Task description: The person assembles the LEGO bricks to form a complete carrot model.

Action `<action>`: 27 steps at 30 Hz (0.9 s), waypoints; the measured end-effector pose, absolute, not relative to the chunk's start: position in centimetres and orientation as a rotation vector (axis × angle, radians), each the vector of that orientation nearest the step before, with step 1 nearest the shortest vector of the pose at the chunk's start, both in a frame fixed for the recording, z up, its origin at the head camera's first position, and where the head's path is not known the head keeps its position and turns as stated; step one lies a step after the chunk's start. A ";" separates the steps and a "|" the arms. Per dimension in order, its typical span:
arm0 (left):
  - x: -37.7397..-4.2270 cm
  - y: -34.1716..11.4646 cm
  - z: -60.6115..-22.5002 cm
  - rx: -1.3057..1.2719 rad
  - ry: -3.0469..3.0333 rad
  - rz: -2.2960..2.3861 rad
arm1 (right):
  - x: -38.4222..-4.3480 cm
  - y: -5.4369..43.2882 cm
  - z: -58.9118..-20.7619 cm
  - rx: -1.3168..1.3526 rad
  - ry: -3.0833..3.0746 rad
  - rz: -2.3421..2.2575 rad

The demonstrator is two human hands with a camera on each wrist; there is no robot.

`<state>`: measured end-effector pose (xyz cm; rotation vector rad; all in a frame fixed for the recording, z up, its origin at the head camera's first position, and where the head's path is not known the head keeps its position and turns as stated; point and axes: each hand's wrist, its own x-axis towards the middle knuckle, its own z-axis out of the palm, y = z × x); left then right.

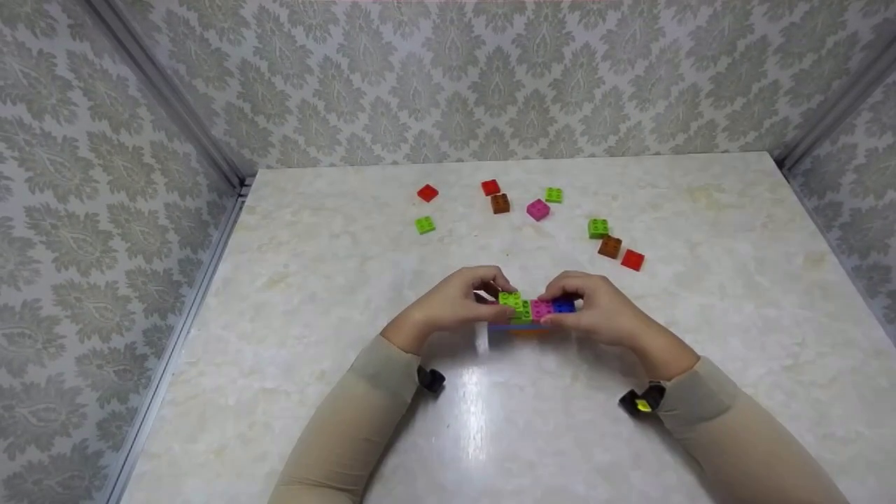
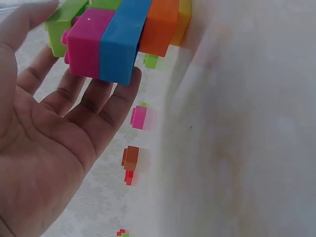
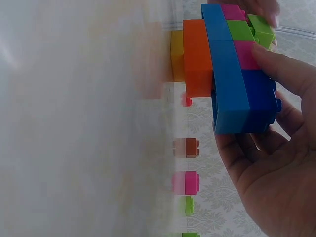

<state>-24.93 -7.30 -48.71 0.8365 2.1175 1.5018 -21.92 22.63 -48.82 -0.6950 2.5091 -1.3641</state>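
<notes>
Toward the tabletop's point(image 1: 315, 231) far edge, a lime brick point(image 1: 425, 225) is seen, with a red brick point(image 1: 428, 192) nearer that edge. The left end of a block stack point(image 1: 540, 310) is held by the left hand point(image 1: 455, 301), its lime top brick point(image 1: 509, 301) pinched between thumb and forefinger; that end is partly covered by the fingers. The stack is placed midway between the tabletop's left and right edges, long axis running left to right, roughly parallel to the far edge, studs turned upward. Below its upper row, blue bricks point(image 3: 229, 74), an orange brick point(image 3: 197, 59) and a yellow brick point(image 3: 177, 57) are shown. Beyond it, red, brown, magenta and lime loose bricks point(image 1: 538, 209) are scattered. The dark blue right end point(image 3: 261, 94) is gripped by the right hand point(image 1: 598, 308), thumb on a magenta piece. Farther right, lime, brown and red pieces point(image 1: 610, 246) are lined diagonally toward the right edge.
</notes>
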 end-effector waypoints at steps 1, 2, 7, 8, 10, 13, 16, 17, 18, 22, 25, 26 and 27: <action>-24.9 -7.2 -48.8 0.835 2.113 1.511 | -21.9 22.6 -48.8 -0.692 2.505 -1.367; -24.9 -7.2 -48.8 0.835 2.110 1.518 | -21.9 22.6 -48.8 -0.686 2.503 -1.370; -24.9 -7.0 -48.8 0.837 2.098 1.544 | -21.9 22.7 -48.8 -0.677 2.499 -1.372; -24.9 -7.0 -48.8 0.838 2.098 1.544 | -21.9 22.7 -48.8 -0.676 2.497 -1.373; -24.9 -7.0 -48.9 0.838 2.096 1.542 | -21.9 22.7 -48.8 -0.674 2.495 -1.374; -24.9 -7.0 -48.9 0.840 2.093 1.538 | -21.9 22.7 -48.8 -0.669 2.497 -1.373; -24.9 -6.9 -48.9 0.842 2.100 1.531 | -21.9 22.7 -48.9 -0.665 2.495 -1.374; -24.9 -6.9 -48.9 0.841 2.103 1.530 | -21.9 22.7 -48.9 -0.665 2.493 -1.374; -24.9 -6.9 -49.0 0.842 2.105 1.529 | -21.9 22.7 -48.9 -0.665 2.491 -1.373; -24.9 -6.9 -49.2 0.844 2.108 1.535 | -22.2 22.9 -49.0 -0.687 2.482 -1.370; -24.9 -6.9 -49.3 0.839 2.103 1.543 | -22.6 23.2 -49.2 -0.695 2.475 -1.381; -24.8 -7.0 -49.2 0.833 2.095 1.549 | -22.7 23.4 -49.3 -0.689 2.474 -1.395; -24.8 -7.0 -49.1 0.827 2.089 1.552 | -22.9 23.5 -49.3 -0.671 2.480 -1.412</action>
